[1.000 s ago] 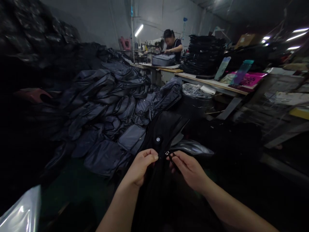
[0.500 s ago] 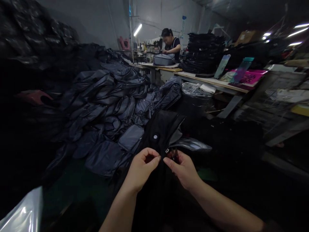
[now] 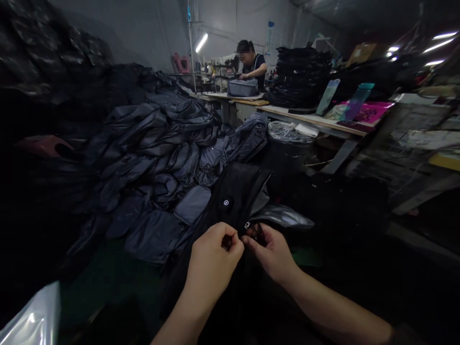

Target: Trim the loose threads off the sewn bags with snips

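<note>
A black fabric bag (image 3: 233, 196) with a small round white badge lies in front of me, its shiny grey lining showing at the right. My left hand (image 3: 215, 254) is curled, its fingertips pinching the bag's edge beside a small metal zip slider (image 3: 247, 225). My right hand (image 3: 271, 249) is close by on the other side, thumb and fingers pinched on the dark zip end by the slider. The fingers partly hide the zip.
A large heap of dark grey bags (image 3: 154, 163) lies to the left. Beyond it, a co-worker (image 3: 251, 64) handles a grey bag (image 3: 242, 87) at a table (image 3: 230, 98). A tall black stack (image 3: 300, 76) stands on a long bench (image 3: 305, 117), above a plastic-lined bin (image 3: 289, 132).
My left hand has curled and closed in on the zip, now nearly touching my right hand. The view has drifted slightly, and the bag has barely moved.
</note>
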`<state>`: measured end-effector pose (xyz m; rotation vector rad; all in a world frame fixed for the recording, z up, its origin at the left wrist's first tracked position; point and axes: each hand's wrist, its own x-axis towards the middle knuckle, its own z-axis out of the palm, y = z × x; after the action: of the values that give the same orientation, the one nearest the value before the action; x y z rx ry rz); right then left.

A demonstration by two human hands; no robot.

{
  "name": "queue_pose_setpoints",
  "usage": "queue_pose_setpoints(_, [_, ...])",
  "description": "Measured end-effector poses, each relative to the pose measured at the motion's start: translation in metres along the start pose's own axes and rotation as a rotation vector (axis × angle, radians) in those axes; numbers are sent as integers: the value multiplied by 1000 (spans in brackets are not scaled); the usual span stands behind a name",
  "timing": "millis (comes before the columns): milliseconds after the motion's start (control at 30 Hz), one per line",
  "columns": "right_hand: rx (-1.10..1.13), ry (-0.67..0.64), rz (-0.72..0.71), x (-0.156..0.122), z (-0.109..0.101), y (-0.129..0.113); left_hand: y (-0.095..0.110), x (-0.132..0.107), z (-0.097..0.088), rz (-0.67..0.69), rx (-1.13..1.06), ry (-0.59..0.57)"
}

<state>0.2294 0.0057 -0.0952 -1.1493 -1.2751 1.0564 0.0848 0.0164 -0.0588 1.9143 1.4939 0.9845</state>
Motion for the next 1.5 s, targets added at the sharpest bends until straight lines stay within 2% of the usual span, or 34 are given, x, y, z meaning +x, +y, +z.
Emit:
queue_pose_setpoints(233, [-13,-19,9,0,-6,3,-1,-1,10,110,29,60])
queue_pose_setpoints(467, [-179,-130,-39,-9,-22,-10,-8,-1,20,166,33,132])
queue_pose_setpoints(567, [-337,-96,-44,-15,-29,-17,-13,-1,24,230,73,127])
queue_pose_setpoints(667, [-535,-59,-128,-19,-34,-20,-15,-1,26,295,110,126])
queue_pose_setpoints(767, [-695,-41,-318,-20,-36,-18,-16,-1,28,333,146,119])
queue_pose_setpoints(867, [-794,7,-470,-19,-36,-15,-16,-1,28,346,172,110])
queue_pose_setpoints(933, [-823,37,-506,-17,-34,-13,-17,-1,28,342,176,100])
queue_pose_setpoints(1133, [-862,53,-531,-16,-30,-15,-20,-1,28,330,195,70])
queue_pose_setpoints(1367, [-1006,51,-527,-17,-26,-20,-23,-1,31,308,190,53])
queue_pose_setpoints(1500, [-990,48,-535,-16,-25,-18,-26,-1,33,312,198,62])
